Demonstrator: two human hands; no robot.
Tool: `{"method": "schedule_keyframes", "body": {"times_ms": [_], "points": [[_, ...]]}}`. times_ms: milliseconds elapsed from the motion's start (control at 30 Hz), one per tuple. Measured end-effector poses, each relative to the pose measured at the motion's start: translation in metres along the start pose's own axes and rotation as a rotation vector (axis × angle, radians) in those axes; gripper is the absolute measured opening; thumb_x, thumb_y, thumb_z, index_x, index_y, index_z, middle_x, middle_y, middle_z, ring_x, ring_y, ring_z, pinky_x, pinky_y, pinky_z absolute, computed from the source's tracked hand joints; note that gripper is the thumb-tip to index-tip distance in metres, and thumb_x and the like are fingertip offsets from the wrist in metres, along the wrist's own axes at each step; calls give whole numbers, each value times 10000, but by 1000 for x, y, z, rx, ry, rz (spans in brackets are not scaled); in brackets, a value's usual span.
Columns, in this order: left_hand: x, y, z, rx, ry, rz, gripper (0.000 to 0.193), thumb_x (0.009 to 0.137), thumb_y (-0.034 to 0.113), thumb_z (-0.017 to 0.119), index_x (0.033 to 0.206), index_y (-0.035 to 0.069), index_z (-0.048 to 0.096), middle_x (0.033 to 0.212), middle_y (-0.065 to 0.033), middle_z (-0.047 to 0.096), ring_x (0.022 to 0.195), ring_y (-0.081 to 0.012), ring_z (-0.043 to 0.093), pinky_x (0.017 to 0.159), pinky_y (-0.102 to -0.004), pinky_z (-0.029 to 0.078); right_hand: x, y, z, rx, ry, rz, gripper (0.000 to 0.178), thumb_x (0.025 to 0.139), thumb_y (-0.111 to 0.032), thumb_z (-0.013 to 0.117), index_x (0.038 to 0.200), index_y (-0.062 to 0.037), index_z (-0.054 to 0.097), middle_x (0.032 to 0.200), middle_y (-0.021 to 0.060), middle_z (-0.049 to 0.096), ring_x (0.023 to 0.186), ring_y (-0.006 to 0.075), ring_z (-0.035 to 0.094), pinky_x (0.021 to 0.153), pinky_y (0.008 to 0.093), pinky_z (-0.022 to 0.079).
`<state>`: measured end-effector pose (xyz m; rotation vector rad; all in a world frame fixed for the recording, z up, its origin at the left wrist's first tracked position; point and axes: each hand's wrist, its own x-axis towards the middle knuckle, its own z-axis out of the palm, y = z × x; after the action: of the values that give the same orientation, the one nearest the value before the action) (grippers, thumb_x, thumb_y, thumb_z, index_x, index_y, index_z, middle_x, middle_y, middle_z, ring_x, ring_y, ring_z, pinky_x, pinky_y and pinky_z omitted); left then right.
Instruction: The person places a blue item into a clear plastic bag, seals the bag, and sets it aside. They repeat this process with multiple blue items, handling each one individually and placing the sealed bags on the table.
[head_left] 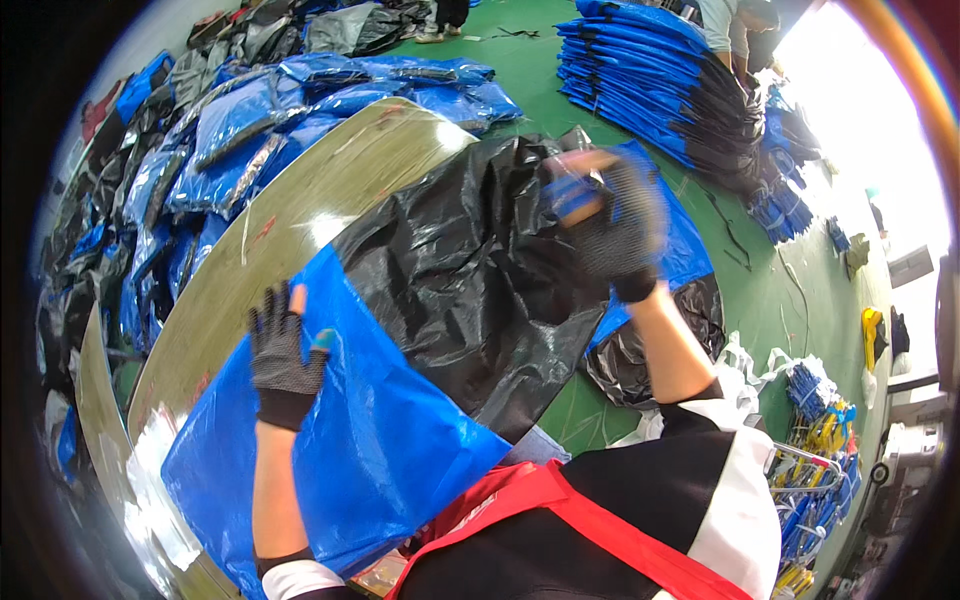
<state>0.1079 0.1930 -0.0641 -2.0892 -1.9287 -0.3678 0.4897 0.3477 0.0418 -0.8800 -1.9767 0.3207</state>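
Note:
A large piece of shiny plastic sheeting, with a blue part (pixel 385 420) and a crinkled black part (pixel 470 280), lies spread over the table in front of me. My left hand (pixel 285 350), in a dark mesh glove with bare fingertips, rests flat on the blue part near its left edge, fingers stretched out. Over the far right of the black part is my right hand (pixel 610 220), gloved alike and smeared by motion. Blue shows between its blurred fingers; whether they grip the sheeting cannot be made out.
The pale table (pixel 290 235) has a curved-looking far edge. Clear-wrapped blue packs (pixel 240 120) are piled beyond it at left. A tall stack of folded blue-and-black sheeting (pixel 640 80) stands on the green floor (pixel 530 60), with another person (pixel 735 30) bending behind it. Bundles (pixel 815 480) lie at right.

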Motion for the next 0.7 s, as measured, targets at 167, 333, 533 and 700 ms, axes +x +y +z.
{"method": "schedule_keyframes", "body": {"times_ms": [167, 333, 533, 700], "points": [[129, 106, 5, -421, -73, 209, 625, 907, 340, 524, 1440, 65, 350, 1448, -207, 380, 1358, -387, 321, 1126, -453, 241, 13, 88, -17, 358, -274, 767, 237, 879, -224, 593, 1015, -31, 606, 1047, 98, 584, 866, 216, 574, 770, 323, 448], [152, 152, 89, -524, 116, 284, 838, 838, 515, 540, 1457, 15, 278, 1514, -245, 210, 1390, -444, 203, 1148, -473, 128, 40, 131, 78, 208, -107, -137, 246, 844, -217, 591, 906, 14, 650, 1071, 203, 610, 1036, 356, 565, 935, 401, 436], [135, 172, 141, -548, -155, 219, 859, 819, 569, 523, 1444, 20, 311, 1508, -275, 204, 1386, -492, 165, 1133, -569, 73, 86, 133, 50, -65, -120, -53, 224, 843, -224, 566, 843, -25, 670, 812, 221, 635, 768, 379, 638, 710, 417, 506], [159, 176, 109, -620, 261, 320, 851, 823, 580, 557, 1441, 36, 344, 1496, -287, 236, 1394, -463, 187, 1130, -513, 154, 11, 148, -8, -526, -307, 578, 646, 819, -485, 685, 1230, -38, 464, 1024, 220, 665, 944, 380, 653, 756, 422, 529]]}}
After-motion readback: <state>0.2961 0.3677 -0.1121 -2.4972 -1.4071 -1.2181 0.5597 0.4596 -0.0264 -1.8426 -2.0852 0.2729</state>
